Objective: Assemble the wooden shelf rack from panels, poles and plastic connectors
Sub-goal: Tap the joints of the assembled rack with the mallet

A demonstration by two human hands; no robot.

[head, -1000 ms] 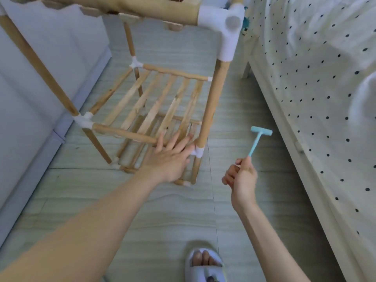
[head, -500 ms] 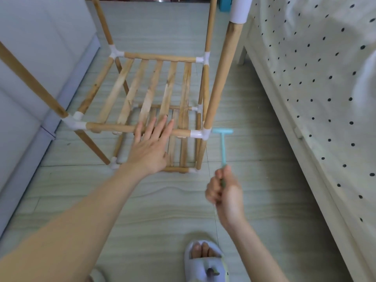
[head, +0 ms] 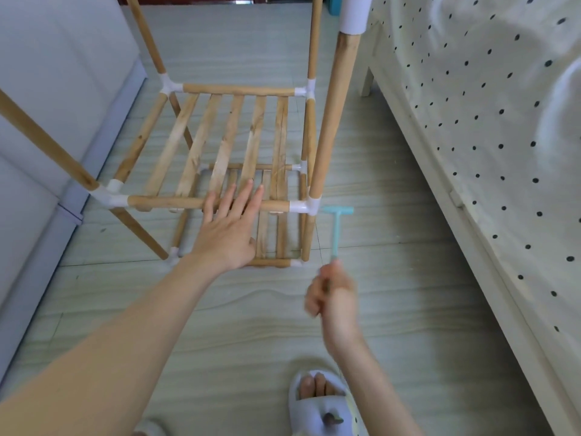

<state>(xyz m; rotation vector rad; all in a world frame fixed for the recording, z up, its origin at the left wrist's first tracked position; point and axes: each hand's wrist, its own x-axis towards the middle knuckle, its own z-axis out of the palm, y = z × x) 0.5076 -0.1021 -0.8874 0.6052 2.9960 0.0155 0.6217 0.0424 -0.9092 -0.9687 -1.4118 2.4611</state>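
Since half a second earlier the view has barely shifted: the left hand [head: 231, 229] has kept its place on the front rail [head: 176, 202], and the right hand [head: 333, 294] has dropped slightly lower with the hammer [head: 336, 229] still upright. Left hand: fingers straight and spread, lying flat across the front rail of the middle shelf [head: 232, 140], fingertips reaching over onto the slats. Right hand: blurred by motion, fingers curled round the lower end of the small turquoise plastic hammer; the exact finger placement cannot be made out. The hammer head sits just beside the white connector [head: 306, 206] at the front right corner; whether it touches cannot be told. The wooden shelf rack [head: 327, 121] stands on the pale floor [head: 251, 325] between a grey wall [head: 47, 89] on the left and a bed [head: 487, 121] with a dotted sheet on the right. A lower shelf [head: 267, 215] shows through the slats, partly hidden by the left hand. The upright poles are cut off at the top edge, so the upper tier is out of view; a second white connector [head: 355, 14] on the near right pole is cropped there. At the bottom edge, one foot in a pale slipper [head: 320, 407] is partly covered by the right forearm.
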